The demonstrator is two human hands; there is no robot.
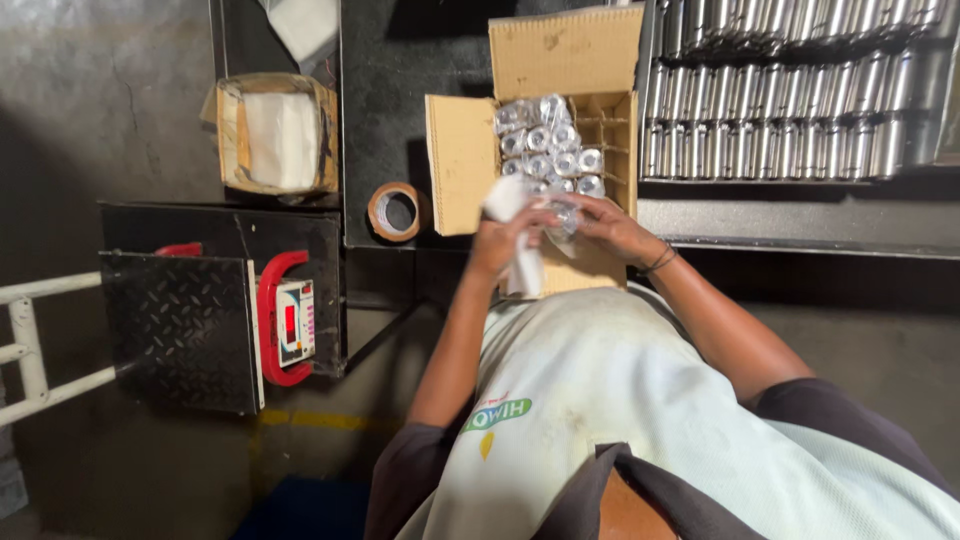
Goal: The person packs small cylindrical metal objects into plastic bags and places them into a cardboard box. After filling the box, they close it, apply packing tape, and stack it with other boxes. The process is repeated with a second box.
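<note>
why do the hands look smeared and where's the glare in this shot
Head view: both hands, left hand and right hand, are motion-blurred over the open cardboard box; glare sits on the metal cylinders racked at the upper right; the floor at the left is dim, and wide-angle bending curves the edges.

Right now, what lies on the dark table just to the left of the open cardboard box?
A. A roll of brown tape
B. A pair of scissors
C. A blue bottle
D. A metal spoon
A: a roll of brown tape lies flat on the dark table, close beside the left flap of the open cardboard box.
</note>
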